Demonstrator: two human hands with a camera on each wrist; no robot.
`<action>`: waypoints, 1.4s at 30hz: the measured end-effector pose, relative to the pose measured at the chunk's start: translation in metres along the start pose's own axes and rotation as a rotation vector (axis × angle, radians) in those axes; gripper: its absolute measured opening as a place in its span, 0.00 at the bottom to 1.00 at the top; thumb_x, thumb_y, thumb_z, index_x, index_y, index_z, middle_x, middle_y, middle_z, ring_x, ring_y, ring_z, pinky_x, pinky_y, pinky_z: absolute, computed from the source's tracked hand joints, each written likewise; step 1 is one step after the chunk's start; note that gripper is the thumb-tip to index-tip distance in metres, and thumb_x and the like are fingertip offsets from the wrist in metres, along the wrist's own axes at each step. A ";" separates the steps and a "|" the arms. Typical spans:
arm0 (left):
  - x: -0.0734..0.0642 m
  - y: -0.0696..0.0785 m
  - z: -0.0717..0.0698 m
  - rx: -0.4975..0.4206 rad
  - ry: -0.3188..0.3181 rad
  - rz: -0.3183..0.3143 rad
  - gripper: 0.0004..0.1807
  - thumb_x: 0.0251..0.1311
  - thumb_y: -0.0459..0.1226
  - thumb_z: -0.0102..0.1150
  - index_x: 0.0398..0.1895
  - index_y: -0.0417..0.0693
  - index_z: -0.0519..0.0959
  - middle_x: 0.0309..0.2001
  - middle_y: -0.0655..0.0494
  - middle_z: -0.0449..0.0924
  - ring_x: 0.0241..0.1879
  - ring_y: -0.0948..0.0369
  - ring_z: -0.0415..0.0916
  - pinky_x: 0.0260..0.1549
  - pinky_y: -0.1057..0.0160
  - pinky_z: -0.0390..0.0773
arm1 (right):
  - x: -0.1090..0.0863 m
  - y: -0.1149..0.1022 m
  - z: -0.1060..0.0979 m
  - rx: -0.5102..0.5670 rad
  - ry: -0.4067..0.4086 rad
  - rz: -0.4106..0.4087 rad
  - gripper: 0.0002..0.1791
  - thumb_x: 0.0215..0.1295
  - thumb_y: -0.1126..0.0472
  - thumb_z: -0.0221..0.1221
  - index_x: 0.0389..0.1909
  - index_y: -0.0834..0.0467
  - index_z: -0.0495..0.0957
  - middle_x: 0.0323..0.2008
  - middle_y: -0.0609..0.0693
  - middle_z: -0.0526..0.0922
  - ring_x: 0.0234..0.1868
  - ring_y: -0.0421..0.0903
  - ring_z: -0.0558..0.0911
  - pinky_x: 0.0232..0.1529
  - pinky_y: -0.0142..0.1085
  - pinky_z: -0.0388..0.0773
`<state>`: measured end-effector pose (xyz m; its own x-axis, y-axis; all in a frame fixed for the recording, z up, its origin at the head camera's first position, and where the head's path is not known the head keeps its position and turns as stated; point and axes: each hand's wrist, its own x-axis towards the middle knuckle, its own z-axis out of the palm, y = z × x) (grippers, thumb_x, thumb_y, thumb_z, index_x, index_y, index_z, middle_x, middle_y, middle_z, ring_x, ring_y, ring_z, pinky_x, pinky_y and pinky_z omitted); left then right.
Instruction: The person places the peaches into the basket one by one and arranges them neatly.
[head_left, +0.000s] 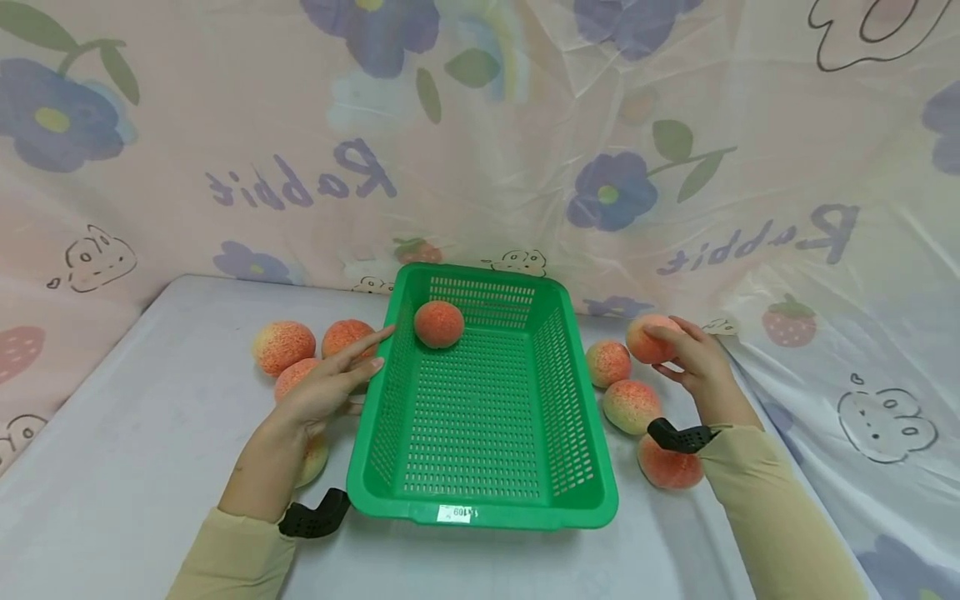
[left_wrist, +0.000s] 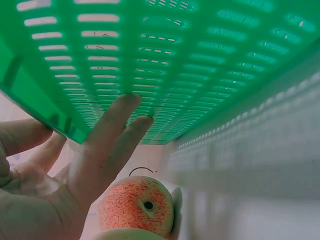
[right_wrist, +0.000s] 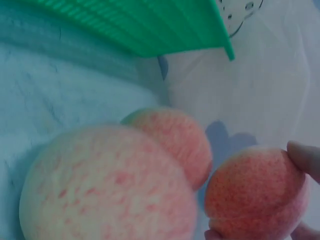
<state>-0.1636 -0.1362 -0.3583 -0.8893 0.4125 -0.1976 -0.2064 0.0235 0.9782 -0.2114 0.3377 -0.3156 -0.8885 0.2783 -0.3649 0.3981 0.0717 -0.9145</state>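
A green plastic basket (head_left: 480, 515) with slotted walls stands in the middle of the table, with one red peach (head_left: 438, 324) in its far left corner. My left hand (head_left: 330, 387) rests on the basket's left rim; in the left wrist view its fingers (left_wrist: 112, 125) lie against the slotted side wall. On the other side, my right hand (head_left: 701, 362) grips a peach (head_left: 651, 340) above the table, right of the basket. Beside it lie a red-yellow peach (head_left: 608, 363), a paler peach (head_left: 632, 407) and a redder peach (head_left: 670, 463), partly behind the wrist strap.
Several more peaches (head_left: 284, 348) lie left of the basket, some partly hidden by the left hand. A patterned cloth (head_left: 480, 167) hangs behind the white table (head_left: 187, 400). Each wrist wears a black strap (head_left: 315, 515). A white label sits on the basket's near rim.
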 end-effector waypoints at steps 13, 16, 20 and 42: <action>-0.001 0.001 0.001 0.000 0.016 -0.015 0.29 0.75 0.40 0.41 0.76 0.64 0.50 0.61 0.40 0.71 0.46 0.59 0.81 0.41 0.58 0.82 | -0.018 -0.025 0.019 -0.104 -0.139 -0.069 0.49 0.62 0.48 0.62 0.77 0.50 0.43 0.49 0.39 0.66 0.41 0.34 0.74 0.43 0.32 0.78; -0.001 0.002 0.001 -0.002 0.015 -0.018 0.29 0.75 0.40 0.41 0.76 0.64 0.50 0.61 0.39 0.71 0.47 0.59 0.81 0.42 0.58 0.82 | -0.022 -0.030 0.026 -0.102 -0.166 -0.079 0.48 0.63 0.49 0.62 0.77 0.49 0.44 0.49 0.38 0.66 0.41 0.33 0.75 0.47 0.33 0.76; -0.001 0.002 0.001 -0.001 0.017 -0.020 0.29 0.75 0.40 0.41 0.76 0.64 0.49 0.61 0.39 0.71 0.47 0.59 0.81 0.42 0.58 0.82 | -0.025 -0.034 0.035 -0.095 -0.195 -0.092 0.47 0.63 0.50 0.62 0.76 0.49 0.46 0.50 0.38 0.66 0.44 0.34 0.74 0.52 0.36 0.74; 0.000 0.002 0.002 -0.011 0.022 -0.022 0.29 0.75 0.41 0.41 0.76 0.64 0.50 0.58 0.42 0.74 0.47 0.57 0.80 0.42 0.57 0.82 | -0.029 -0.053 0.084 -0.046 -0.246 -0.130 0.43 0.63 0.55 0.63 0.75 0.47 0.52 0.66 0.52 0.59 0.49 0.40 0.73 0.62 0.43 0.70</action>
<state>-0.1631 -0.1343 -0.3565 -0.8933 0.3918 -0.2203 -0.2303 0.0220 0.9729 -0.2258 0.2458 -0.2715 -0.9593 0.0233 -0.2814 0.2819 0.1369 -0.9496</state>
